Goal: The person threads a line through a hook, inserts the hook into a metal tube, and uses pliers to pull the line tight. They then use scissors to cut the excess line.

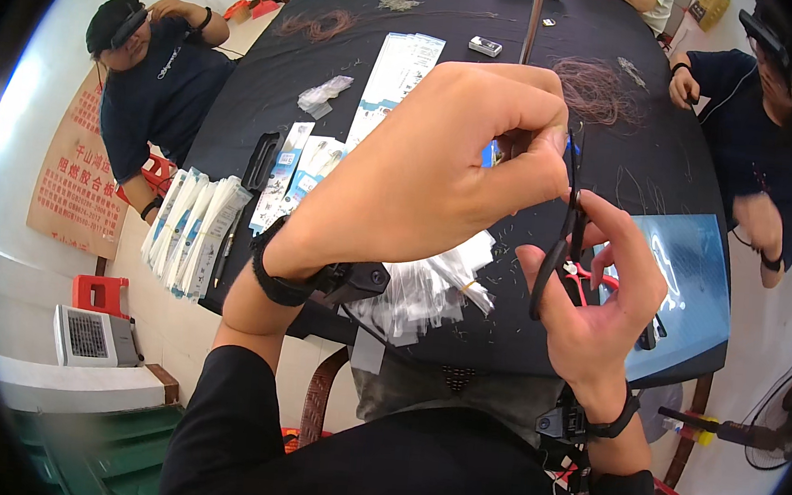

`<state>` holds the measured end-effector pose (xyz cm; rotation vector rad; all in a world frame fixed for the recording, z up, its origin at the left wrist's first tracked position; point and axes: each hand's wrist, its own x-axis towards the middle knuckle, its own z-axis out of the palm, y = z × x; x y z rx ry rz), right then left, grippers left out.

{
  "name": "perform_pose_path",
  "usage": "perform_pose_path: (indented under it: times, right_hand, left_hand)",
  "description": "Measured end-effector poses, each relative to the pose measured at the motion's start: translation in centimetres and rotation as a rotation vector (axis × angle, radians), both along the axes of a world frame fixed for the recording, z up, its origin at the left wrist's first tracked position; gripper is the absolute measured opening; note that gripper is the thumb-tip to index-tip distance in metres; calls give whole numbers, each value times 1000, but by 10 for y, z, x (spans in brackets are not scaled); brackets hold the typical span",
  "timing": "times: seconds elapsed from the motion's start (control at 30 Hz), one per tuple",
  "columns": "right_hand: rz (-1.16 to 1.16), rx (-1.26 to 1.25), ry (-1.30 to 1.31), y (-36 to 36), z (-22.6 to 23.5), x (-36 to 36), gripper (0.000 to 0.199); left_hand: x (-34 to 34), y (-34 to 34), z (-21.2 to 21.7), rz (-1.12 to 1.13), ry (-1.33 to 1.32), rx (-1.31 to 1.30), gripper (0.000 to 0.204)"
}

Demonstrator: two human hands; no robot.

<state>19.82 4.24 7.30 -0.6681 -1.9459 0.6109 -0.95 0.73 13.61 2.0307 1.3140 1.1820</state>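
My left hand [439,172] is raised over the table, back of the hand up. Its thumb and fingers pinch together; whatever is between them is too small to make out. In my right hand [610,306] is a pair of black scissors [550,280], fingers in the handles. The blades point away from me, right beside the left fingertips. Under the hands, on the black cloth, lies a pile of clear plastic bags [420,296], some bound with a rubber band. Red-handled pliers [580,279] show partly behind my right hand.
A blue transparent sheet [686,289] covers the table's right side. Bundled printed packets [194,232] lie at the left edge, with long printed cards [398,76] farther in. Coils of reddish line [599,91] lie beyond. A thin pole [532,26] rises from the table. Other people sit around it.
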Motion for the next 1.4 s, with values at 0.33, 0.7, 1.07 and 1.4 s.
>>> perform_pose_path:
  times: [0.33, 0.7, 1.07, 1.4]
  right_hand:
    - [-26, 23, -2, 3, -4, -3, 57]
    - [-41, -10, 23, 3, -2, -4, 49]
    - [-114, 87, -6, 6, -3, 1, 54]
    - [-117, 56, 27, 4, -3, -1, 57]
  left_hand:
    - [2, 3, -3, -1, 9, -5, 20]
    - [3, 4, -3, 16, 108, 53, 20]
    - [1, 5, -4, 35, -5, 52, 20]
    - [3, 3, 0, 37, 11, 78, 18]
